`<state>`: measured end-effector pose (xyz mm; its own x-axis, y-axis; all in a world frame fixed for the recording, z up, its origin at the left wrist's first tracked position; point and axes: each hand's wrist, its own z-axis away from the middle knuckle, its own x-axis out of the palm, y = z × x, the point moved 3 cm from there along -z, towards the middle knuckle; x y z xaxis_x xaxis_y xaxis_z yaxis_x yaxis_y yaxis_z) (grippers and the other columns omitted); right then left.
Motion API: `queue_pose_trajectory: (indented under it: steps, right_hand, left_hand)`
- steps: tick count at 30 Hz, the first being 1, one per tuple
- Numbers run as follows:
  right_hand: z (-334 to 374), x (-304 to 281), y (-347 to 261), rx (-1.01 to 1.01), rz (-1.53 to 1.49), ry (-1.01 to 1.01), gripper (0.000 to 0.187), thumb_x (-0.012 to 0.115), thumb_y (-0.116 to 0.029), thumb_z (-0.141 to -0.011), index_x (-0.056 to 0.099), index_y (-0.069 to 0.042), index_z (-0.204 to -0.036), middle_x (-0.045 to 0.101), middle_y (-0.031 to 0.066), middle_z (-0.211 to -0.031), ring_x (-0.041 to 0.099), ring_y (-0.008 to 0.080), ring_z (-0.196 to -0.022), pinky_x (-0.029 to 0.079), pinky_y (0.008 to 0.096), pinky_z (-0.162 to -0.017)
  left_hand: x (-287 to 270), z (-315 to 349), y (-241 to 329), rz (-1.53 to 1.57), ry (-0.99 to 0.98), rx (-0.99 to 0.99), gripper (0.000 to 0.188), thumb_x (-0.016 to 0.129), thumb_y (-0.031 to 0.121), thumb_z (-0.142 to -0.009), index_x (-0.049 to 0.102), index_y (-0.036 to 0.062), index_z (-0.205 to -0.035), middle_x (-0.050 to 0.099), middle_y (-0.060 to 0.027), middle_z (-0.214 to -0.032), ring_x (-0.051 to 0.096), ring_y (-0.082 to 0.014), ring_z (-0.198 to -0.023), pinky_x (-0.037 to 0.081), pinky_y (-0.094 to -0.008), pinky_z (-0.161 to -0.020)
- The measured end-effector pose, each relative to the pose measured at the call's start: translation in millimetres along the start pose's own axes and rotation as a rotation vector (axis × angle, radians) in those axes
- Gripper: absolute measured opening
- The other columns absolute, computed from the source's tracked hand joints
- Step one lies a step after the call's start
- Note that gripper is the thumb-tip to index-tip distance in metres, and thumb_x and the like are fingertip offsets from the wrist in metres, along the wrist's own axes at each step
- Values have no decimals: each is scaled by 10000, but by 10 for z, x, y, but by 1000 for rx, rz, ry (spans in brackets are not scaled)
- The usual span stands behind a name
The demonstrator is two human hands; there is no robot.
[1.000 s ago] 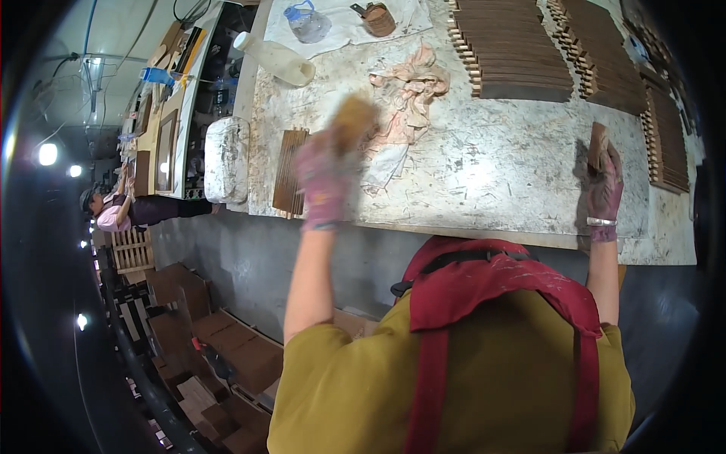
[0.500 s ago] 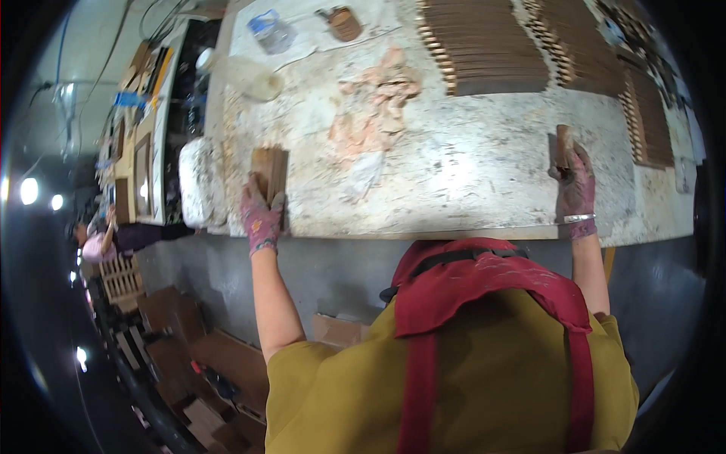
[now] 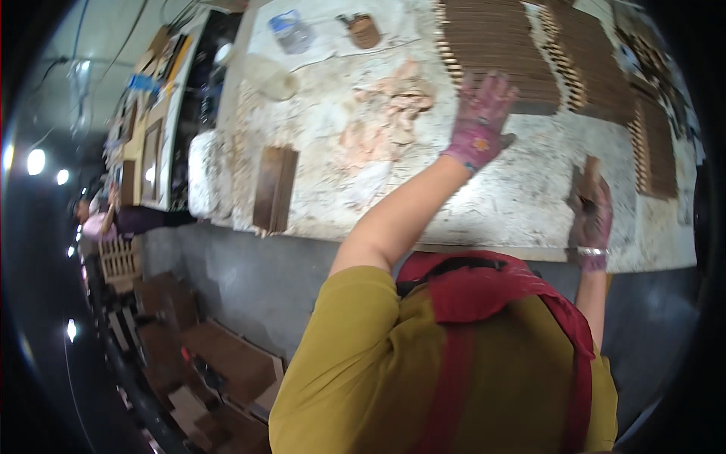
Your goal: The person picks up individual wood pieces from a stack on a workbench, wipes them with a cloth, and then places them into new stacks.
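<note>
My left hand, in a pink flowered glove, is open with its fingers stretched out. Its fingertips are over the near left corner of a row of brown wooden strips with pale ends. My right hand, in a stained glove, is closed round a small brown wooden piece that stands up from the table. Its lower part is hidden by the fingers. At the table's near left lies a small bundle of brown wooden strips, with neither hand on it.
More rows of strips lie at the far right. A crumpled pinkish cloth is mid-table. Beyond it are a clear plastic container and a brown pot with a brush. A bottle lies left. Another person stands far left.
My left hand has let go of the bundle and swung right and away to the row of strips. My right hand keeps its wooden piece; the whole view has shifted slightly.
</note>
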<state>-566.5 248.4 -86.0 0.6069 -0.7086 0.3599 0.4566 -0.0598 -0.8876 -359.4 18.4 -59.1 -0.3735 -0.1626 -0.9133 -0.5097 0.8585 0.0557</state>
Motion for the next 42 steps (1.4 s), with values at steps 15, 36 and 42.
queue_pose_trajectory:
  steps: [15,36,42]
  right_hand:
    - [-384,-218,68,138,-148,-251,361,579,-167,-1001,532,-26,-1330,602,73,-1180,578,145,-1000,515,258,-843]
    - [-424,597,-20,-131,733,-243,508,678,-349,-890,618,-4,-1259,659,164,-1229,614,249,-1141,456,334,-992]
    - [-139,638,-108,-182,898,-180,496,658,-351,-901,617,-15,-1265,646,173,-1243,614,288,-1150,455,348,-1002]
  left_hand:
    - [92,134,194,91,-124,-61,626,587,441,-922,483,98,-1435,562,-136,-1223,514,-316,-1197,359,-456,-1073]
    - [-283,552,523,292,-130,37,628,729,295,-810,538,145,-1389,522,-161,-1288,501,-351,-1181,394,-469,-1013]
    - [-283,575,530,282,-123,36,605,725,298,-814,549,156,-1375,513,-146,-1288,498,-338,-1191,403,-475,-1006]
